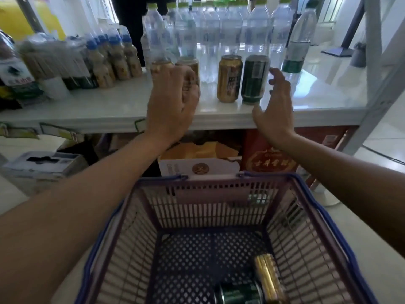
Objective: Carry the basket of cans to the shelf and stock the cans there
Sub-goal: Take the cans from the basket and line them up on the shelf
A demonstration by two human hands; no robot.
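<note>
On shelf: gold can, label lettering blurred, unreadable.

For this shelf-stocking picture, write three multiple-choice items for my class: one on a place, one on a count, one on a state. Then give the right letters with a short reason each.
1. Where does the green can on the shelf stand?
A. Left of every gold can
B. Right of the free-standing gold can
C. Behind the water bottles

2. How many cans are visible in the basket?
A. None
B. Two
C. Five

3. What is the right hand doing?
A. Gripping a bottle
B. Holding the basket handle
C. Open, holding nothing

Answers: 1 B, the green can is the rightmost can on the shelf. 2 B, one gold can and one green can lie on the basket floor. 3 C, its fingers are spread beside the green shelf can, while the left hand wraps a gold can.
</note>
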